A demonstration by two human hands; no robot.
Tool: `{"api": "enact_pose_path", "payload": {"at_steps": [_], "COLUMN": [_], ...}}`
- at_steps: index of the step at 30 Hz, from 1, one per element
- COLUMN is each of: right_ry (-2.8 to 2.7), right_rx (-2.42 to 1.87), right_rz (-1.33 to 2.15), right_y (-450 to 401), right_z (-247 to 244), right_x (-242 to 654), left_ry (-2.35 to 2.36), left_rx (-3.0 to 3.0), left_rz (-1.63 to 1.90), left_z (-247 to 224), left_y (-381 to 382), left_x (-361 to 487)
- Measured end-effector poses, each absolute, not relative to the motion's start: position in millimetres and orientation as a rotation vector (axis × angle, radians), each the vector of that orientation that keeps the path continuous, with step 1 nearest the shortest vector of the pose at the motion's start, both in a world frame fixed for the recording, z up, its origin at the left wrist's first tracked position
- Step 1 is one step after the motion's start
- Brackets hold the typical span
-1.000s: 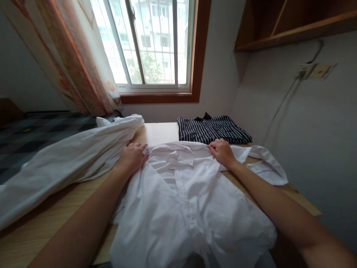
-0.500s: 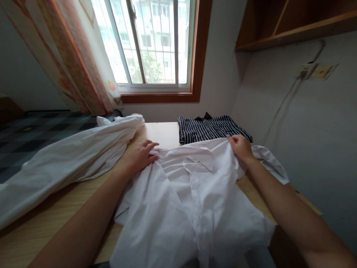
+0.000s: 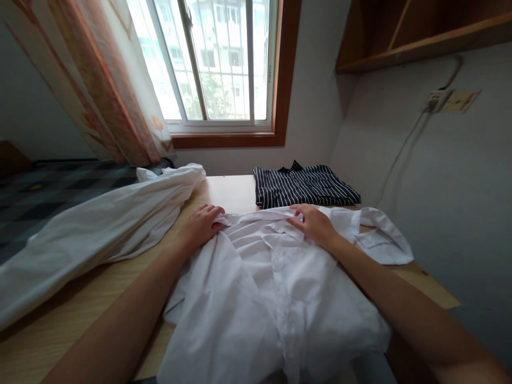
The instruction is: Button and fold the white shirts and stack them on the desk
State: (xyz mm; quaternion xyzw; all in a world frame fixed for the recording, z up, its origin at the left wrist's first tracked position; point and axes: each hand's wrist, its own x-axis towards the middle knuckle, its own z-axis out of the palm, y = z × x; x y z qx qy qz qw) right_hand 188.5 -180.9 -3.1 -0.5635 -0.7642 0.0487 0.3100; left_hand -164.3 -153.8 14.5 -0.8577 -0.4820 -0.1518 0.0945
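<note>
Slender bare forearms, sleeveless up to frame edge; hands (image 3: 205, 225) ungloved; wrists seemingly without watch.

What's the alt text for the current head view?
Two bare hands, left and right, on the upper part of a white shirt spread over a wooden table; a folded black-and-white striped garment lies beyond, more white fabric at left, a window behind.

The wooden counter (image 3: 230, 192) bore a white shirt (image 3: 244, 293), a striped shirt (image 3: 306, 186) beyond it and white cloth (image 3: 116, 218) to its left.
</note>
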Motion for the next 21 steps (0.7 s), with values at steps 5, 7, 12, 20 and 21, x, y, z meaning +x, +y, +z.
{"api": "enact_pose_path", "payload": {"at_steps": [5,7,12,20,21], "right_ry": [-1.962,-1.873,-1.563,-1.279,-1.275], "right_rx": [-1.372,-1.335,-1.241,-1.176,-1.192], "right_rz": [0.306,0.388,0.781,1.079,1.073], "right_y": [-168.0,-163.1,-159.2,-157.1,-156.9], "right_z": [-22.6,-26.2,-30.2,-33.5,-33.9], "right_x": [191.1,193.8,199.2,206.2,206.9], "left_ry": [-1.427,-1.429,-1.475,-1.698,-1.694], "left_rx": [-2.548,-2.535,-2.592,-2.682,-2.717], "left_rz": [-0.458,-0.497,-0.723,-0.877,-0.843], "left_z": [14.2,15.7,18.9,20.4,21.2], "left_y": [-155.7,-156.6,-154.5,-152.9,-153.6], "left_x": [-163.3,-162.4,-159.9,-163.9,-164.4]}}
